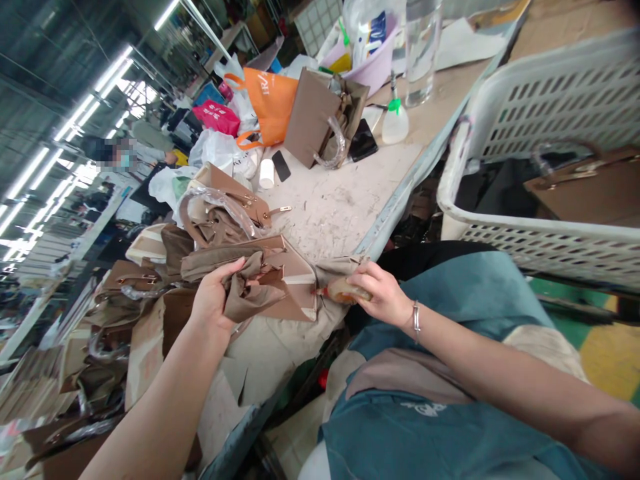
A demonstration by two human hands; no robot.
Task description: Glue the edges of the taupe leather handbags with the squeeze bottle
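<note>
Teal garment [395, 420] foremost; left hand [217, 290] pinches lining [253, 297]; right hand [383, 293] curls fingers round a bottle [344, 291]. I'd keep lining off its nozzle [321, 291].

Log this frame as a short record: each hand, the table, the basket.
Left hand: gripping bunched brown fabric
Right hand: holding a squeeze bottle, nozzle close to the edge of an open bag; contact unclear
Table: orange tote beside a boxy handbag; white container
Basket: white, slotted, with a brown handbag inside
</note>
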